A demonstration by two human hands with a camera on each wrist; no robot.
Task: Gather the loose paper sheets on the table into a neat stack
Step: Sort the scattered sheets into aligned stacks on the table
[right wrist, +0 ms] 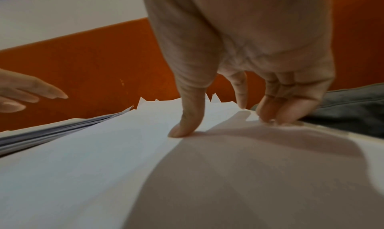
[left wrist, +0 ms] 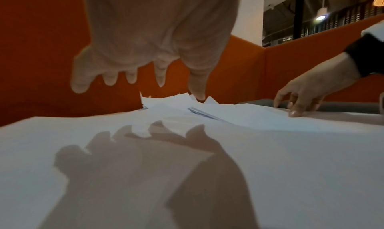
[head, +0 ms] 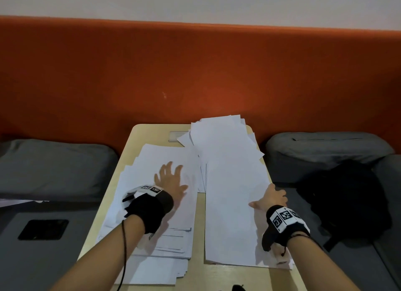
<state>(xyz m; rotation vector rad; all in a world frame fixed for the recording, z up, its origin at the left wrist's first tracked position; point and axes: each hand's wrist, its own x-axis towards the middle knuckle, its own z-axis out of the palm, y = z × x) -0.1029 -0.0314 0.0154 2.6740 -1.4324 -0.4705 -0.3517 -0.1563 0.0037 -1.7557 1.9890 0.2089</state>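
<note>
Orange padding backs the small wooden table [head: 130,143], where white paper sheets [head: 225,143] lie in loose heaps — nothing here holds them. Left hand [head: 171,180] hovers flat, fingers spread, above the left pile [head: 152,230] (shadow beneath it). Right hand [head: 272,198] pinches the right pile [head: 230,214] at its outer edge — thumb on top.

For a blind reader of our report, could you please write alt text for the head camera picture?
A person's two hands work on loose white paper sheets covering a small wooden table: the left hand is spread open over the left pile, and the right hand grips the right edge of the right pile. Behind stands an orange wall, with grey cushions on both sides.
</note>
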